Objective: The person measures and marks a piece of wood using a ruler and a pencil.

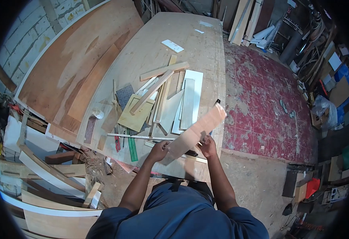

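Both my hands hold a tan, gently curved strip [196, 129] that looks like sandpaper, slanting up to the right over the near edge of the worktable. My left hand [158, 151] pinches its lower left end. On its lower right edge, my right hand [208, 146] is closed with bent fingers. A dark object [191, 153] shows partly from under the strip, close to my right hand. Left of my left hand lie a green ruler [132, 149] and a red-handled tool [117, 143]. Beyond the strip is a pile of wood offcuts [164, 95] with a white board [198, 83].
The plywood worktable [122, 44] stretches away from me. Large brown panels [79, 47] lean along its left side. Stacked boards and scraps [55, 171] crowd the lower left. To the right is a worn red tiled floor [262, 99], with tools and clutter [334, 95] along the wall.
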A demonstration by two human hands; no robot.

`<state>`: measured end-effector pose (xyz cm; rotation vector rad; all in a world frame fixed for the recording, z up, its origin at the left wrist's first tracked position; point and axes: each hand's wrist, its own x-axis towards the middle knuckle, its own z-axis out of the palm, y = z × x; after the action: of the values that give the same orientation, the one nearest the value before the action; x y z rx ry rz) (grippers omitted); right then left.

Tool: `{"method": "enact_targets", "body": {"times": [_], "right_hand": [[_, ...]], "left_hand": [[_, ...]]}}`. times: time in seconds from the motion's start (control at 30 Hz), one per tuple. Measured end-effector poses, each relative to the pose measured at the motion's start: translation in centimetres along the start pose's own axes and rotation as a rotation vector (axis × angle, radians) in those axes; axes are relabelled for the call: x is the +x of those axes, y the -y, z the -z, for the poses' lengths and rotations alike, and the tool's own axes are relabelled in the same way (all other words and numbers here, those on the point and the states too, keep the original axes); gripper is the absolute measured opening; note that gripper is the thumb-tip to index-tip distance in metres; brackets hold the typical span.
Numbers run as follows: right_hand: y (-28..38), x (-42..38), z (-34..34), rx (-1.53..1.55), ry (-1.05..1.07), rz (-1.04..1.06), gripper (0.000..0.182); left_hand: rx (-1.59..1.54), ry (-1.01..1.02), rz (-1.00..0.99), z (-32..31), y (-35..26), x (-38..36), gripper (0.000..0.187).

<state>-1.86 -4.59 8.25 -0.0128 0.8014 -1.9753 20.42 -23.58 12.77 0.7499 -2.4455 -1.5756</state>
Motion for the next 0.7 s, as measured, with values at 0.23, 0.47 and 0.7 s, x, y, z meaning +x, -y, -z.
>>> {"method": "enact_targets", "body": {"times": [0.23, 0.47, 0.7], "right_hand": [[-4.2, -1.8, 2.8, 0.072, -0.433, -0.033, 0.011], [-5.5, -4.3, 0.3, -0.046, -0.390, 0.004, 0.011], [-5.8, -5.3, -0.8, -0.118, -0.313, -0.053, 0.010]], "left_hand": [[0.088, 0.013, -0.049, 3.3, 2.9, 0.1, 0.026], [-0.136, -0.139, -0.012, 5.1, 5.1, -0.5, 0.030], [-0.141, -0.208, 0.036, 6.2, 5.9, -0.9, 0.031]]}}
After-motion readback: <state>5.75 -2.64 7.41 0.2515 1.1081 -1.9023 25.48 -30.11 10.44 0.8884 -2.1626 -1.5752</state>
